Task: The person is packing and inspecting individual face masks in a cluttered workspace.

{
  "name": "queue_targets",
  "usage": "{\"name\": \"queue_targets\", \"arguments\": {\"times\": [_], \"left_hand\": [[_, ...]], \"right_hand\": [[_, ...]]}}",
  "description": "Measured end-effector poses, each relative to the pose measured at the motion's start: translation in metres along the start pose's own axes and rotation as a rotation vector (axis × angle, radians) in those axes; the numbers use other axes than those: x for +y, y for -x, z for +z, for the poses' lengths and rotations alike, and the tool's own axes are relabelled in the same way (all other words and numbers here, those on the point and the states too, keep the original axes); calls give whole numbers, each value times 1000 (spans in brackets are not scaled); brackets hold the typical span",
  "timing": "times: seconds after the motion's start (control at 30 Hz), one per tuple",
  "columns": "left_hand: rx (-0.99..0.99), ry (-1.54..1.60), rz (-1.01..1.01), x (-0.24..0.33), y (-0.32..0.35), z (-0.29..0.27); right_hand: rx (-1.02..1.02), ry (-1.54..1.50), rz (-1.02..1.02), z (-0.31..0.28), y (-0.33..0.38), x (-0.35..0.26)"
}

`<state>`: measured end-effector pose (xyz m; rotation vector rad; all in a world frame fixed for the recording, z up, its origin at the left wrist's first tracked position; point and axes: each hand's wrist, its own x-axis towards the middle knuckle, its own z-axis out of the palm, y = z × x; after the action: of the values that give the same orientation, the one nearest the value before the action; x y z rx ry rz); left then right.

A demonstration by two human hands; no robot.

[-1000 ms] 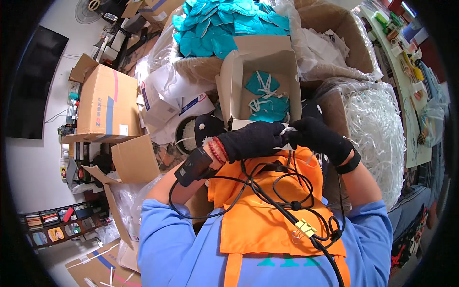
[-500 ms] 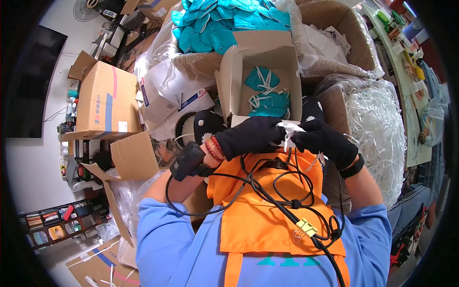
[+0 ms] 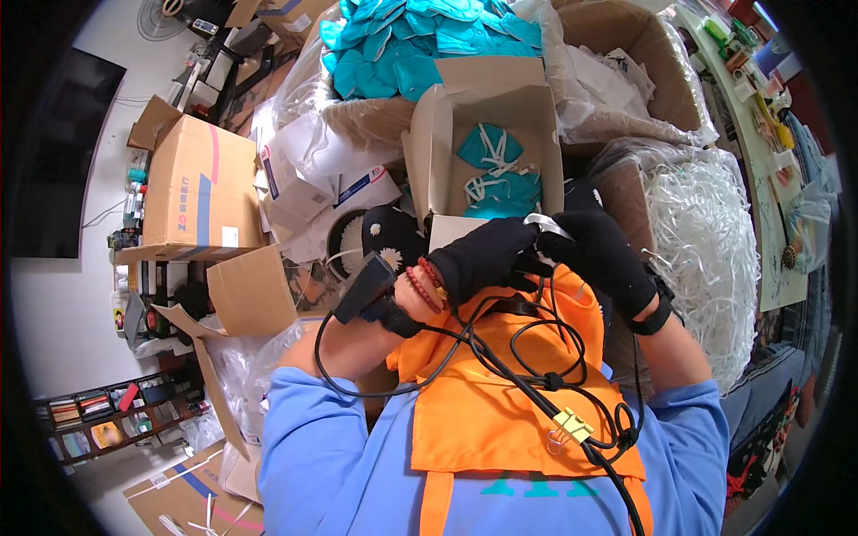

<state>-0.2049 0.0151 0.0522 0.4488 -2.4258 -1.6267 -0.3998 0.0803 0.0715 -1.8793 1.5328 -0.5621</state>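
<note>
Both my hands wear black gloves and meet in front of my chest, just below the near edge of an open cardboard box [image 3: 441, 152]. My left hand [image 3: 490, 261] is closed, its fingertips at a white elastic strap [image 3: 549, 225]. On the other side my right hand [image 3: 601, 259] also grips that strap, which loops up between the two hands. Whatever else lies under the fingers is hidden. Inside the box are teal face masks [image 3: 511, 189] with white straps.
A large lined carton heaped with teal mask pieces [image 3: 420, 45] stands behind the box. At right is a carton full of white straps [image 3: 702, 259]. Cardboard boxes [image 3: 201, 183] stand at left. Black cables [image 3: 527, 380] hang over my orange apron [image 3: 500, 429].
My hands have come closer together and turned inward, and the right hand has shifted slightly left. The white strap now loops higher between them.
</note>
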Motion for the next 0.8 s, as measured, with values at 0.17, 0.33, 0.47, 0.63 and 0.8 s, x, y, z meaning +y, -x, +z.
{"name": "queue_targets", "arguments": {"times": [0.17, 0.33, 0.47, 0.63, 0.8], "left_hand": [[148, -183, 122, -4, 0, 4], [-35, -195, -121, 12, 2, -4], [-21, -345, 174, -15, 7, 1], [-90, 380, -432, 3, 21, 6], [13, 614, -392, 21, 20, 26]], "right_hand": [[-6, -133, 60, 6, -3, 16], [-35, -474, 226, -2, -2, 13], [-130, -465, 195, -23, 8, 13], [-40, -795, 240, -11, 27, 4], [256, -902, 25, 13, 12, -30]]}}
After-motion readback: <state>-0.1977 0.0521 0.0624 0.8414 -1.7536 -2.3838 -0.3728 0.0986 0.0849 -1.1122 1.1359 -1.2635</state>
